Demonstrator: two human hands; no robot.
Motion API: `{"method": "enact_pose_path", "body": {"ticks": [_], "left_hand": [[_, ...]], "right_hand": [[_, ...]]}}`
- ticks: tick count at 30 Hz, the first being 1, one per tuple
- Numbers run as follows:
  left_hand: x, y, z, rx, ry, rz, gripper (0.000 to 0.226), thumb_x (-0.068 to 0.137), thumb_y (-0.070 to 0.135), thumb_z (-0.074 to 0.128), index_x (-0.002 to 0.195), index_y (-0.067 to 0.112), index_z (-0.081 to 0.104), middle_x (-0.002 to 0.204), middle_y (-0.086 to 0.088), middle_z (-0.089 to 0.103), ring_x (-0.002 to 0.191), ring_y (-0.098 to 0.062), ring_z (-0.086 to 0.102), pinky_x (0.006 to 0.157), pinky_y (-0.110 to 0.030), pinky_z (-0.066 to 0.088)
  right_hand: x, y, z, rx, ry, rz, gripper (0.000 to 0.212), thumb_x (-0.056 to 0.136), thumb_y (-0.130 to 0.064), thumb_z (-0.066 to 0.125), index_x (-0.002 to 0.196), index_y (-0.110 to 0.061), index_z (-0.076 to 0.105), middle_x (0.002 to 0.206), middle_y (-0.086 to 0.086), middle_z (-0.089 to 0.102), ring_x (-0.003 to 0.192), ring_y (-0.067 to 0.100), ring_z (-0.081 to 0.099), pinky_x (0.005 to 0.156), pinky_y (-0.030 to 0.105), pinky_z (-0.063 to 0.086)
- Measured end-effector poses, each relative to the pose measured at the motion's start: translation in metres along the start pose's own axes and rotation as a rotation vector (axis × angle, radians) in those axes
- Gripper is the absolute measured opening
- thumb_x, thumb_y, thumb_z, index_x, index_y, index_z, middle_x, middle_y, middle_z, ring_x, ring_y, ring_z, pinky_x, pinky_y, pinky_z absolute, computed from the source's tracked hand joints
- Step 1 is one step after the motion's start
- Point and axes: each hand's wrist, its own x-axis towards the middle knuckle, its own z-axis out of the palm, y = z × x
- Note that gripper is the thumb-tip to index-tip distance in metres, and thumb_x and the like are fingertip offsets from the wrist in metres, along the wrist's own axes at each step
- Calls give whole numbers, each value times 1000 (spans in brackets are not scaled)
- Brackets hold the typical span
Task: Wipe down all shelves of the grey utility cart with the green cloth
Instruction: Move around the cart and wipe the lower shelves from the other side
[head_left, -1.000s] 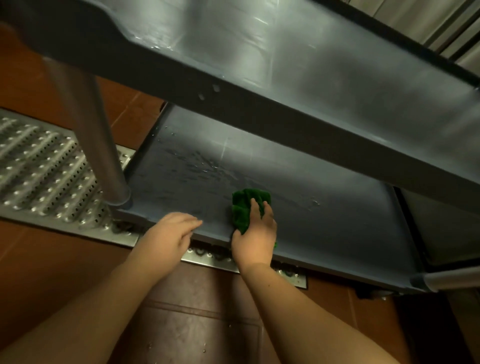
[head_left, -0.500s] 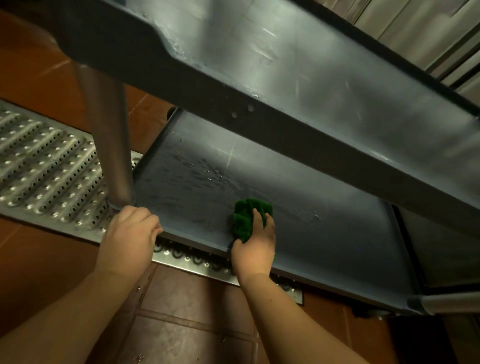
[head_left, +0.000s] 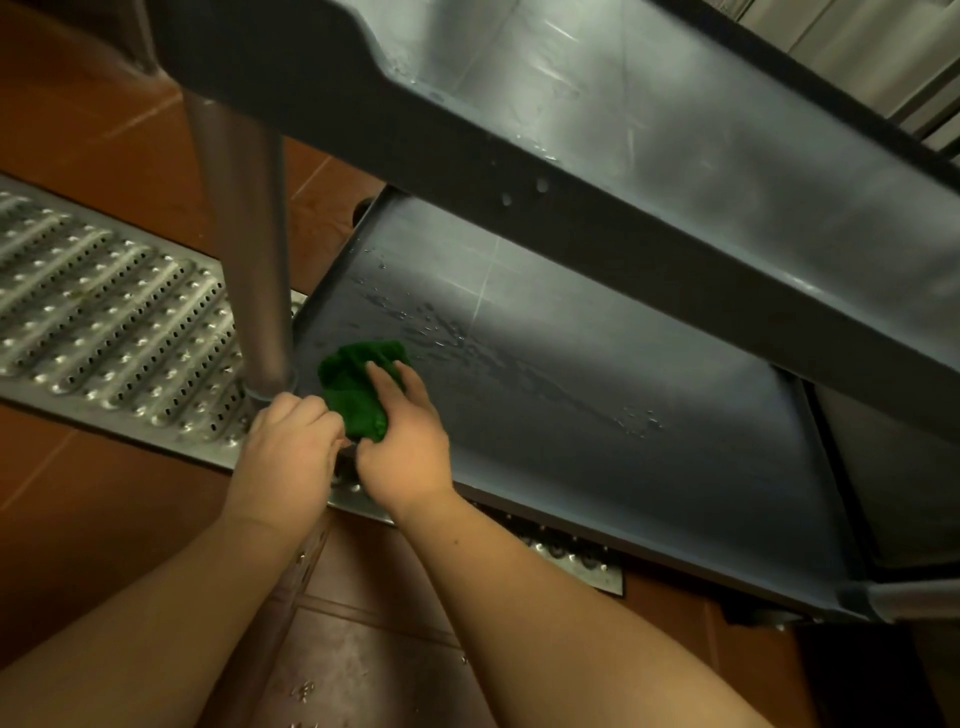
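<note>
The grey utility cart shows two shelves: an upper shelf (head_left: 649, 119) near the camera and the bottom shelf (head_left: 597, 395) below it, wet with droplets. The green cloth (head_left: 353, 384) lies crumpled on the bottom shelf's near left corner, beside the metal post (head_left: 244, 249). My right hand (head_left: 405, 447) presses on the cloth with fingers over it. My left hand (head_left: 288, 447) is curled over the shelf's front left corner at the base of the post, touching the cloth's edge.
A perforated metal floor drain grate (head_left: 104, 322) runs along the left and under the cart's front edge. Reddish-brown floor tiles (head_left: 78, 519) surround it. A second post (head_left: 914, 597) sticks out at the right corner. Pale panels rise at the top right.
My right hand slid the green cloth leftward along the bottom shelf to the corner by the post. My left hand shifted from the shelf's front edge to that corner.
</note>
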Motion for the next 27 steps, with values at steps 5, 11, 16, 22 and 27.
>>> {"method": "enact_pose_path", "body": {"ticks": [5, 11, 16, 22, 27], "left_hand": [[1, -1, -4, 30, -58, 1, 22, 79, 22, 43, 65, 10, 56, 72, -7, 50, 75, -28, 44, 66, -43, 44], [4, 11, -6, 115, -111, -107, 12, 77, 9, 70, 72, 10, 60, 80, -7, 53, 84, -31, 48, 72, -44, 46], [13, 59, 7, 49, -212, -43, 20, 75, 8, 69, 95, 10, 69, 101, -10, 63, 100, -33, 55, 84, -42, 50], [19, 108, 25, 114, -421, -159, 35, 89, 24, 45, 114, 11, 67, 120, -10, 64, 117, -29, 53, 100, -38, 45], [30, 180, 39, 203, -643, -55, 62, 91, 20, 47, 150, 17, 29, 158, -4, 26, 147, -22, 19, 119, -35, 22]], "right_hand": [[4, -6, 5, -83, -90, -168, 62, 90, -23, 58, 148, -31, 39, 160, 2, 27, 142, 29, 29, 117, 41, 30], [-3, 44, -22, -240, 33, -57, 76, 85, -13, 62, 151, -33, 30, 161, -2, 19, 143, 27, 27, 118, 37, 30], [-6, 62, -42, -197, -13, -16, 74, 89, -19, 57, 154, -34, 23, 163, -1, 14, 146, 28, 21, 117, 42, 30], [-18, 108, -77, -238, 18, 18, 76, 89, -18, 59, 154, -34, 22, 163, -1, 14, 142, 30, 27, 114, 40, 33], [-32, 168, -124, -269, 61, 66, 79, 88, -15, 60, 155, -31, 21, 161, 0, 14, 138, 29, 31, 111, 41, 38]]}}
